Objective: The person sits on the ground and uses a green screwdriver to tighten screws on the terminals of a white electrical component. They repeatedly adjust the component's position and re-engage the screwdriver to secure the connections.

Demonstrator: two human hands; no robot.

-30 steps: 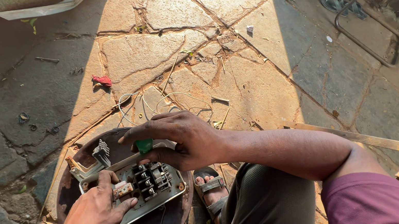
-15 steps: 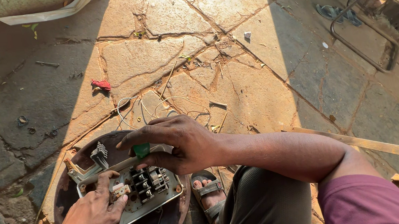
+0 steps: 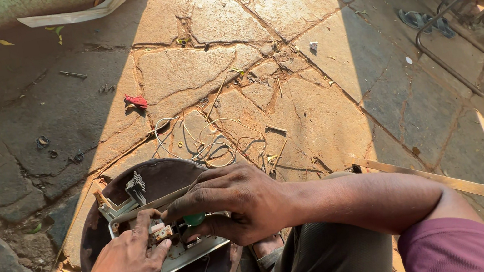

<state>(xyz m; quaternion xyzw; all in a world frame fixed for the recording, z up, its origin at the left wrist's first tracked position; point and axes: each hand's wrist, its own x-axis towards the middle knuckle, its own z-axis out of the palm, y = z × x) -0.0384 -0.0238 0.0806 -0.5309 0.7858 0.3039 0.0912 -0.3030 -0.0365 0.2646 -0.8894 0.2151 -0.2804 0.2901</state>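
Note:
A white switch panel with dark switch blocks lies in a round dark metal pan on the stone ground. My right hand lies over the panel, fingers closed around a green-handled tool whose tip is hidden. My left hand pinches a small white and red part at the panel's left end. A grey ribbed block stands at the pan's far left.
Loose thin wires curl on the cracked stone slabs beyond the pan. A red scrap lies further off. A long flat wooden strip runs past my right arm. A bent metal frame and sandals sit at the far right.
My right hand has slid down over the switch blocks, covering them. My left hand has crept up onto the panel's left end and taken the small part.

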